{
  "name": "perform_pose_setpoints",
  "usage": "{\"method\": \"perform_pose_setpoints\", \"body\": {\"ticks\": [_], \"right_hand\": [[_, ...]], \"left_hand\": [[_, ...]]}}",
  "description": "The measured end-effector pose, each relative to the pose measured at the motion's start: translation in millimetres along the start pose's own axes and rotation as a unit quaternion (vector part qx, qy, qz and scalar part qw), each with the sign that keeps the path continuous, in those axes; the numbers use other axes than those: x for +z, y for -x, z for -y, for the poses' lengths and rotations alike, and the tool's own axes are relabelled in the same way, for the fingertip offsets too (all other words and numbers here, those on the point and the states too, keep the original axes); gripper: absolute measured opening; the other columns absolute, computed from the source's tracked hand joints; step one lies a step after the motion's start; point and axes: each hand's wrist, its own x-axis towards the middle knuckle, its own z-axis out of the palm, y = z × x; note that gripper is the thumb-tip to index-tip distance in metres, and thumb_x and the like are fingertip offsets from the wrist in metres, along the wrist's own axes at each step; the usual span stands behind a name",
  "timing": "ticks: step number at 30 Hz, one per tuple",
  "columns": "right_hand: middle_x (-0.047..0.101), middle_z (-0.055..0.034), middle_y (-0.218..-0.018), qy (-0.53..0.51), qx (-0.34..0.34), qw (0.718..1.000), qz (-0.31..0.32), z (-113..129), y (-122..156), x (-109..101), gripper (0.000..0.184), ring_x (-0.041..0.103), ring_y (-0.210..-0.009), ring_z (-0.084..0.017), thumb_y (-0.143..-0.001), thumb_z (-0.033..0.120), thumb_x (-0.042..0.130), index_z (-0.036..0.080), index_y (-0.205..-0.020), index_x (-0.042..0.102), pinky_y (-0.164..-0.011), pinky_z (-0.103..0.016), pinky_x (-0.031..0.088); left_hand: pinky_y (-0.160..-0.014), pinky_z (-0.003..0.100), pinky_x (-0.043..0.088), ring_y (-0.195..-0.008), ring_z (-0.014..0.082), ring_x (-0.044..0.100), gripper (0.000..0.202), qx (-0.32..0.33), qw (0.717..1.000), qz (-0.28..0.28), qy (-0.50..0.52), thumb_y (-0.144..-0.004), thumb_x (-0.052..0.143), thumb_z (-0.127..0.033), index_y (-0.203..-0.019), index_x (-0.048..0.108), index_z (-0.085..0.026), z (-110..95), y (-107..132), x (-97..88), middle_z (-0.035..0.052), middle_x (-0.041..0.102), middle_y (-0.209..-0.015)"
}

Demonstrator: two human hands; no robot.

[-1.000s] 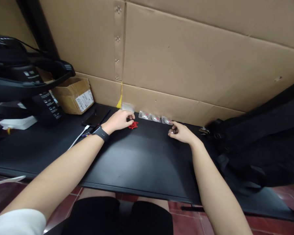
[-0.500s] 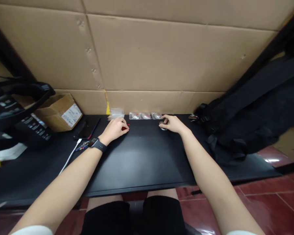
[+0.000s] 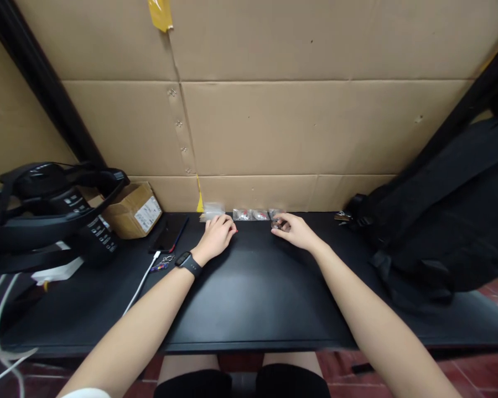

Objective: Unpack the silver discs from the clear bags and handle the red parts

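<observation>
My left hand (image 3: 216, 236), with a black watch on its wrist, rests palm down at the back of the black desk (image 3: 249, 298), fingers curled over small red pieces (image 3: 234, 231) that barely show at the fingertips. My right hand (image 3: 295, 230) lies a little to the right, fingers pinched round a small round clear item (image 3: 277, 225). Between and behind the hands, a row of small clear packets (image 3: 251, 214) with red contents lies against the cardboard wall. A further clear bag (image 3: 213, 210) sits just behind my left hand.
A phone (image 3: 168, 234) and a white cable (image 3: 141, 282) lie left of my left hand. Further left stand a small cardboard box (image 3: 133, 209) and a black headset (image 3: 50, 204). A black backpack (image 3: 444, 221) fills the right side. Cardboard sheets (image 3: 274, 121) wall the back.
The camera has tilted up and the view has shifted. My left hand has closed over the red pieces, which showed openly a second ago. My right hand keeps its hold on the small round item.
</observation>
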Motion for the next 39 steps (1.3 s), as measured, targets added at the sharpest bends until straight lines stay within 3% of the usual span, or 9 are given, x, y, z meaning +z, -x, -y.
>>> {"method": "perform_pose_setpoints", "body": {"ticks": [4, 8, 13, 16, 21, 26, 30, 36, 39], "right_hand": [[0.067, -0.0087, -0.11, -0.113, -0.032, 0.993, -0.007, 21, 2, 17, 0.045, 0.066, -0.074, -0.015, -0.082, 0.043, 0.071, 0.02, -0.12, 0.063, -0.064, -0.029, 0.055], [0.062, -0.0097, -0.12, -0.185, -0.072, 0.979, -0.055, 50, 7, 35, 0.038, 0.07, -0.09, -0.019, -0.085, 0.039, 0.071, 0.024, -0.119, 0.063, -0.071, -0.031, 0.059], [0.056, -0.0102, -0.126, -0.217, -0.093, 0.969, -0.079, 80, 15, 50, 0.04, 0.07, -0.098, -0.021, -0.085, 0.037, 0.072, 0.026, -0.122, 0.06, -0.079, -0.033, 0.061], [0.057, -0.0097, -0.127, -0.225, -0.1, 0.965, -0.091, 88, 18, 54, 0.043, 0.07, -0.101, -0.021, -0.083, 0.036, 0.075, 0.026, -0.122, 0.059, -0.083, -0.034, 0.061], [0.067, -0.0091, -0.117, -0.23, -0.102, 0.962, -0.11, 88, 19, 56, 0.046, 0.07, -0.102, -0.023, -0.08, 0.038, 0.079, 0.025, -0.119, 0.059, -0.089, -0.038, 0.06], [0.072, -0.0085, -0.117, -0.236, -0.083, 0.965, -0.079, 87, 18, 50, 0.039, 0.072, -0.1, -0.024, -0.077, 0.044, 0.08, 0.024, -0.105, 0.062, -0.084, -0.038, 0.059], [0.074, -0.008, -0.113, -0.213, -0.063, 0.972, -0.078, 85, 17, 47, 0.032, 0.071, -0.093, -0.023, -0.077, 0.047, 0.079, 0.023, -0.089, 0.063, -0.078, -0.037, 0.058], [0.073, -0.0011, -0.086, -0.194, -0.043, 0.98, -0.03, 82, 17, 47, 0.027, 0.066, -0.073, -0.018, -0.083, 0.05, 0.073, 0.023, -0.086, 0.068, -0.069, -0.031, 0.052], [0.069, 0.0001, -0.079, -0.197, -0.039, 0.98, -0.002, 85, 17, 43, 0.033, 0.062, -0.068, -0.016, -0.092, 0.055, 0.061, 0.023, -0.086, 0.068, -0.068, -0.03, 0.051]], "left_hand": [[-0.091, 0.039, 0.041, -0.102, 0.0226, 0.059, 0.018, -0.04, 0.995, -0.003, 0.096, -0.101, 0.045, -0.029, -0.098, 0.06, -0.021, -11, -4, -4.4, 0.0047, 0.069, -0.101], [-0.088, 0.035, 0.048, -0.091, 0.0198, 0.067, 0.014, -0.047, 0.981, -0.026, 0.189, -0.096, 0.054, -0.03, -0.095, 0.065, -0.022, -20, -5, -7.8, 0.0025, 0.073, -0.096], [-0.086, 0.034, 0.055, -0.091, 0.0214, 0.072, 0.019, -0.074, 0.951, -0.049, 0.297, -0.09, 0.063, -0.035, -0.101, 0.071, -0.022, -25, -3, -6.5, 0.0042, 0.077, -0.098], [-0.087, 0.035, 0.055, -0.091, 0.022, 0.071, 0.019, -0.063, 0.944, -0.029, 0.322, -0.09, 0.062, -0.037, -0.096, 0.072, -0.022, -31, -3, -5.8, 0.0048, 0.076, -0.097], [-0.099, 0.037, 0.049, -0.107, 0.0206, 0.063, 0.014, -0.025, 0.954, -0.033, 0.296, -0.094, 0.056, -0.03, -0.093, 0.068, -0.022, -40, -1, -4.8, 0.0062, 0.067, -0.11], [-0.107, 0.043, 0.04, -0.124, 0.023, 0.053, 0.01, -0.044, 0.97, -0.032, 0.235, -0.095, 0.056, -0.026, -0.094, 0.066, -0.024, -46, 2, -4.2, 0.0065, 0.058, -0.123], [-0.106, 0.045, 0.039, -0.125, 0.0244, 0.05, 0.009, -0.038, 0.98, -0.048, 0.19, -0.095, 0.056, -0.025, -0.095, 0.064, -0.024, -51, 5, -6.2, 0.0067, 0.056, -0.126], [-0.1, 0.046, 0.038, -0.126, 0.0289, 0.046, 0.008, 0.013, 0.992, -0.079, 0.099, -0.091, 0.061, -0.022, -0.094, 0.068, -0.024, -54, 8, -11.3, 0.0083, 0.055, -0.131], [-0.1, 0.046, 0.037, -0.126, 0.0296, 0.046, 0.008, 0.021, 0.992, -0.089, 0.089, -0.091, 0.062, -0.026, -0.093, 0.07, -0.025, -55, 8, -13.4, 0.0082, 0.056, -0.13]]}}
